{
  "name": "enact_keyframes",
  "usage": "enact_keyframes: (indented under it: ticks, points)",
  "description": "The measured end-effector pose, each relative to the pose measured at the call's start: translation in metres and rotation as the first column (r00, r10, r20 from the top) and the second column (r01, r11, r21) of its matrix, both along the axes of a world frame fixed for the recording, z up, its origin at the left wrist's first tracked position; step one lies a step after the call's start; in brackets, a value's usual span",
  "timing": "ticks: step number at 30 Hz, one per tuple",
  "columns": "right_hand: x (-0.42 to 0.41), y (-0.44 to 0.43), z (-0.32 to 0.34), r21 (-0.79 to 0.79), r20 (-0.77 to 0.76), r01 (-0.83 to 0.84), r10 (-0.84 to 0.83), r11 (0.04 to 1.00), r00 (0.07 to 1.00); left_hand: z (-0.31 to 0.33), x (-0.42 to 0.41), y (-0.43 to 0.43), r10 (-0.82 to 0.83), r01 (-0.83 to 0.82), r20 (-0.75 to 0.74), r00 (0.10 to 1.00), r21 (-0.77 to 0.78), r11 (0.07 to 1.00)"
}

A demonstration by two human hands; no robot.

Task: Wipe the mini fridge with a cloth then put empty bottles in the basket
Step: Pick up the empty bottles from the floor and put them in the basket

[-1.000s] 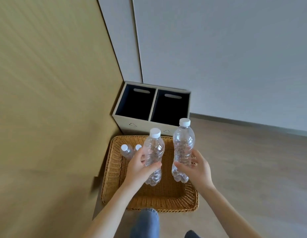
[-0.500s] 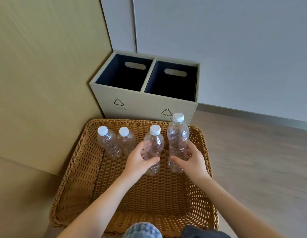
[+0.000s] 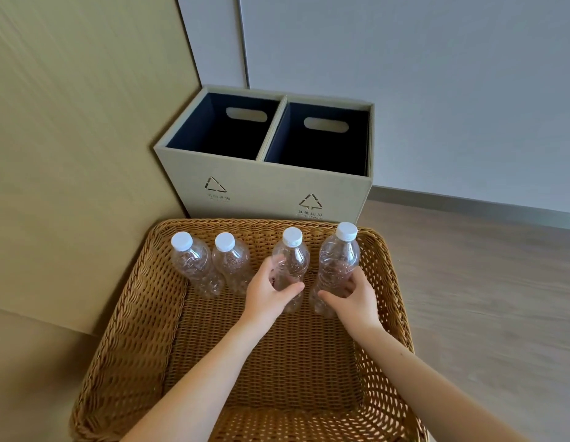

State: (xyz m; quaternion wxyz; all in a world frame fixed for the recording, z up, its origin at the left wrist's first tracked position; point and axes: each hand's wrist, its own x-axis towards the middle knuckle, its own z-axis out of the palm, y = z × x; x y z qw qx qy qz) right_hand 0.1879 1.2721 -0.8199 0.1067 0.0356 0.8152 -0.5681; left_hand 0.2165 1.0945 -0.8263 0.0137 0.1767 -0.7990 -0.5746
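Note:
A brown wicker basket (image 3: pixel 130 330) sits on the floor below me. Two clear empty bottles with white caps, one (image 3: pixel 194 266) beside the other (image 3: pixel 231 263), stand at its far left. My left hand (image 3: pixel 267 293) is wrapped around a third clear bottle (image 3: pixel 293 260), upright at the basket's far middle. My right hand (image 3: pixel 354 298) grips a fourth clear bottle (image 3: pixel 338 260) just right of it, standing upright near the far right corner. Both held bottles reach down to the basket's woven bottom. No fridge or cloth is in view.
A beige two-compartment recycling bin (image 3: pixel 264 193) with dark insides stands right behind the basket. A tan wood panel (image 3: pixel 70 138) rises on the left, a white wall (image 3: pixel 436 74) behind. Grey wood floor (image 3: pixel 484 298) spreads to the right.
Both hands have lowered the two bottles from above the basket down into its far side. The view has come closer and lower over the basket.

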Motion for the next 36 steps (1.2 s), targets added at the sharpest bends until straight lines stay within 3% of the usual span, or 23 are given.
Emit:
enact_keyframes:
  ticks: [5,22,36]
  points:
    - [-0.005,-0.010,-0.002,0.008,0.004,0.026,-0.026,1.000,1.000,-0.004,-0.005,0.004,0.000,-0.002,-0.028,1.000,-0.047,0.999]
    - [-0.016,-0.018,-0.026,-0.035,-0.035,0.044,-0.045,0.998,0.998,-0.032,-0.010,0.003,0.068,-0.067,-0.114,0.991,0.014,0.998]
    - [-0.018,-0.015,-0.029,-0.006,-0.035,0.012,-0.012,1.000,0.999,-0.041,-0.010,-0.001,0.040,-0.040,-0.055,0.998,0.005,0.999]
